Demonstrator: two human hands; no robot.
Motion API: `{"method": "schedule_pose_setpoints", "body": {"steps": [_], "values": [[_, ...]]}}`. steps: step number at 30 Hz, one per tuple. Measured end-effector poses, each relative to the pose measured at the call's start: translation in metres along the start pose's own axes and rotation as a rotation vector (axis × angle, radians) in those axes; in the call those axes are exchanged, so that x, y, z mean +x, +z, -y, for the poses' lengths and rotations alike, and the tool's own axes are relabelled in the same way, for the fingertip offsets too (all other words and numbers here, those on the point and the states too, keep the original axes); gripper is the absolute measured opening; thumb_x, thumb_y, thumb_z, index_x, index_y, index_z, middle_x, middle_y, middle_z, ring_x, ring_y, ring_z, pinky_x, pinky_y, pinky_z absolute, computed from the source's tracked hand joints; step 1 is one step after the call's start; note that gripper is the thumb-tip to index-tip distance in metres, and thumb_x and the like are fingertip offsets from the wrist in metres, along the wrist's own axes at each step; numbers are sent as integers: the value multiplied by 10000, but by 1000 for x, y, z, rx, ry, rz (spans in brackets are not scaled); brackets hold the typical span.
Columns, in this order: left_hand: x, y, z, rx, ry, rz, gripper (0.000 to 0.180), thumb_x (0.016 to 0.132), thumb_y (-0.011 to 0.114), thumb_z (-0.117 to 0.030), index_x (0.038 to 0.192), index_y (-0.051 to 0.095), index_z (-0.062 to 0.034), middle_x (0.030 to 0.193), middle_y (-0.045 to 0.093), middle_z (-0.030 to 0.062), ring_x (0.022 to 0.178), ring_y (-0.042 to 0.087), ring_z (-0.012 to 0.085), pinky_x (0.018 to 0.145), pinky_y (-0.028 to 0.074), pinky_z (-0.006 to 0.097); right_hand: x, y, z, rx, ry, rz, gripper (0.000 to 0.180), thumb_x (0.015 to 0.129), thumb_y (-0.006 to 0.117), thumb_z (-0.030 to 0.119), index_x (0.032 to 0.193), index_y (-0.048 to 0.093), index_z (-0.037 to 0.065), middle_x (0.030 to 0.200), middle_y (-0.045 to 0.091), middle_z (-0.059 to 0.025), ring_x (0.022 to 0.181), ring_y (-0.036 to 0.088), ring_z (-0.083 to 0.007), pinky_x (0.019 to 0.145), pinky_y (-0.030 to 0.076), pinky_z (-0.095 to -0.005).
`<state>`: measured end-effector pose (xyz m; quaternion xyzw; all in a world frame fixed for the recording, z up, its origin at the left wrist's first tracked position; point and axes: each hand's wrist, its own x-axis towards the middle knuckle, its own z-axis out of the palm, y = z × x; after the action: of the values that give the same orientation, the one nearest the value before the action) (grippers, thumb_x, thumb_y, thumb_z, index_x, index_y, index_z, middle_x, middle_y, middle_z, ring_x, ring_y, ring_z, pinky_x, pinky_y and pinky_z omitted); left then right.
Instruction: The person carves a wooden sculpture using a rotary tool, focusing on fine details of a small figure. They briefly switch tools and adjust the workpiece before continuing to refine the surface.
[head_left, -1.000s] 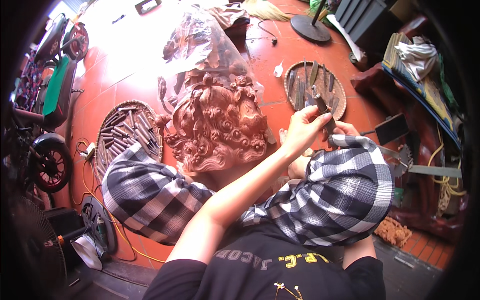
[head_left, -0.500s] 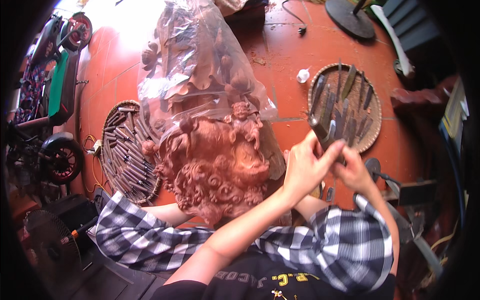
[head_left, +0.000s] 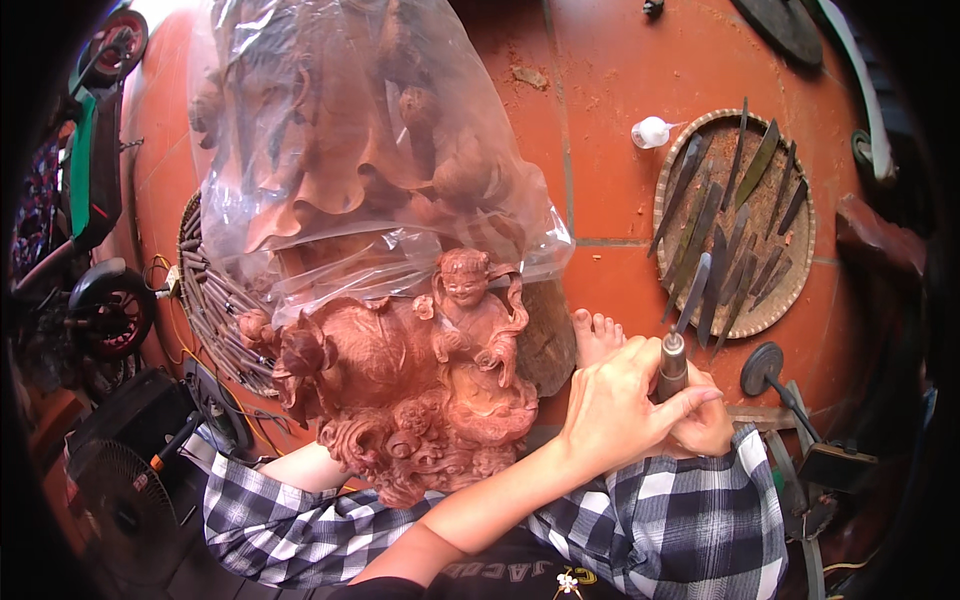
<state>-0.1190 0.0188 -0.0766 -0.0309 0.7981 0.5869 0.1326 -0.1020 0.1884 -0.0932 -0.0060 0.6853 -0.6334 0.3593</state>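
Observation:
My left hand (head_left: 622,408) is closed around the wooden handle of a carving chisel (head_left: 673,362), its thumb lying across the lower part. A metal ferrule, thin shank and flat grey blade rise from the handle, over the tool basket's edge. Close against it, my right hand (head_left: 708,428) has its fingers curled at the lower end of the handle, partly hidden. Left of my hands stands a reddish wood carving (head_left: 440,370) with a small smiling figure and curled relief. Clear plastic sheeting (head_left: 370,180) covers its far part.
A round woven basket (head_left: 808,250) holds several blades at the right, beside a small white bottle (head_left: 650,132). Another basket (head_left: 185,235) of handled tools is partly behind the carving. A fan (head_left: 120,490) and scooter (head_left: 110,310) stand left; a metal stand (head_left: 790,400) is at the right.
Both hands have come lower and nearer my body, with the chisel now upright, blade pointing away. The view has shifted, bringing the carving and tool basket closer.

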Motion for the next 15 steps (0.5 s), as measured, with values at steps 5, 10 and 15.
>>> {"method": "schedule_pose_setpoints", "body": {"steps": [5, 10, 15], "values": [[-4, -7, 9, 90, -98, -19, 379, 787, 760, -428, 794, 645, -67, 671, 576, 94, 609, 620, 281, 555, 489, 369, 18, 5, -14, -41, -1, 69, 334, 791, 655, 91, 1095, 570, -15, 813, 628, -138, 770, 666, -247, 703, 497, -319], [0, -9, 2, -20, -24, 36, 423, 800, 765, -395, 861, 687, 16, 790, 676, 197, 680, 687, 308, 558, 508, 358, 20, 9, 1, -18, -104, 20, 365, 744, 689, 86, 1077, 610, -40, 824, 661, -156, 741, 681, -243, 705, 515, -325], [-3, -3, 3, 304, -173, 187, 405, 815, 749, -381, 871, 653, 8, 791, 651, 168, 682, 661, 303, 584, 502, 357, 18, 20, -20, 74, -60, -51, 266, 738, 696, 44, 993, 652, -21, 815, 674, -136, 756, 680, -208, 725, 519, -318]]}}
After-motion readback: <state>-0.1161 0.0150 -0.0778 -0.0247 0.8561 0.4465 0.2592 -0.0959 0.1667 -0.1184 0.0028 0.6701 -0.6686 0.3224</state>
